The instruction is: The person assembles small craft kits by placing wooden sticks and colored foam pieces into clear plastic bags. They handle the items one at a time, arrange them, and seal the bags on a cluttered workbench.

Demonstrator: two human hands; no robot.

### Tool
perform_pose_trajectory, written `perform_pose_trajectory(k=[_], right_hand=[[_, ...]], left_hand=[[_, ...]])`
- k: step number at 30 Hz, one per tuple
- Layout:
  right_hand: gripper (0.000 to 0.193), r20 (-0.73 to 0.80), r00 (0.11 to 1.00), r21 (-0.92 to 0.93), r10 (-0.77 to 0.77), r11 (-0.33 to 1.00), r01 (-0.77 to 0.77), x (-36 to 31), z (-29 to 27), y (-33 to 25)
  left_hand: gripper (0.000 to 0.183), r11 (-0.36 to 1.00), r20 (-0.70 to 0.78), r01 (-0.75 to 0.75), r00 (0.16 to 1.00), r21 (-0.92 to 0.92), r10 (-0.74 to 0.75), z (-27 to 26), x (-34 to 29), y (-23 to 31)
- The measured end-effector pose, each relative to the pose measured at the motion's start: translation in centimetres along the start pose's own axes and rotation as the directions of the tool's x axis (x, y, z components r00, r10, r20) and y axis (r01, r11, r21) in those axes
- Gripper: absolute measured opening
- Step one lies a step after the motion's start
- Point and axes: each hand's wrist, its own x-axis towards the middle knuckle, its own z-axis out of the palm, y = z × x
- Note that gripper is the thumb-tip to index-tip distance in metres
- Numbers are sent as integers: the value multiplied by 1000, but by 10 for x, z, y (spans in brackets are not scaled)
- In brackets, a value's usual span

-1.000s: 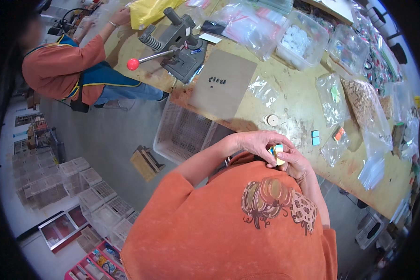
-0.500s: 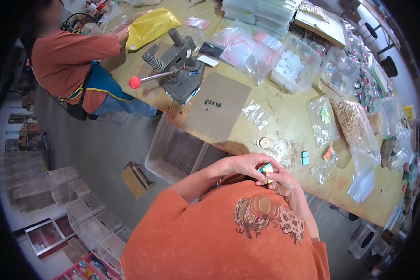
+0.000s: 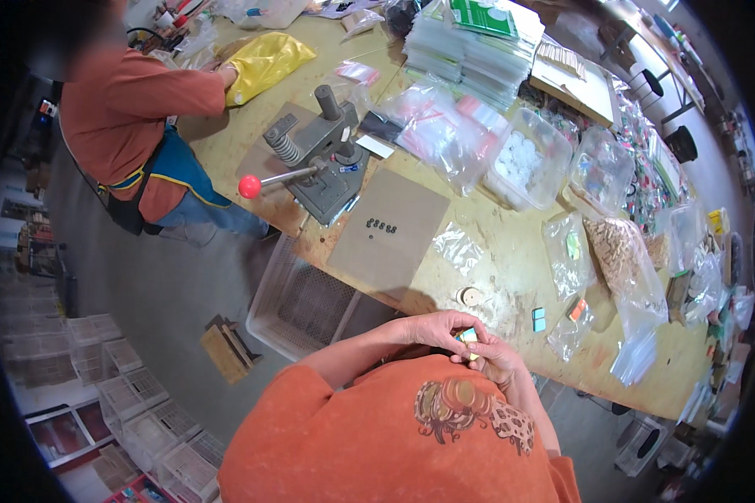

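Observation:
Close in front of my body, at the table's near edge, both hands meet around a small block-like piece (image 3: 468,336) coloured white, yellow and blue. My left hand (image 3: 436,328) grips it from the left, with its fingers curled over. My right hand (image 3: 497,359) pinches it from the right and below. Fingers cover much of the piece, so its exact kind cannot be made out. Just beyond my hands lies a round wooden disc (image 3: 471,297) with a hole. A small light-blue block pair (image 3: 538,319) sits to the right, beside an orange block (image 3: 577,309) on a clear bag.
A grey hand press (image 3: 320,172) with a red knob stands left on the wooden table. Small dark parts (image 3: 382,225) lie on a brown board (image 3: 411,205). A tub of whitish pieces (image 3: 520,159) and a bag of wooden bits (image 3: 621,243) are rightward. A co-worker handles a yellow bag (image 3: 268,63).
The view has shifted, so the table and my hands appear lower. My hands stay closed around the small piece, which looks slightly turned. The co-worker's yellow bag has changed shape a little.

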Motion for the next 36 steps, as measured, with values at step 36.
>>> perform_pose_trajectory(k=[36], right_hand=[[44, -16, 996, 150, -91, 984, 92, 10, 10, 11]], left_hand=[[47, 973, 189, 192, 958, 126, -214, -35, 12, 14]])
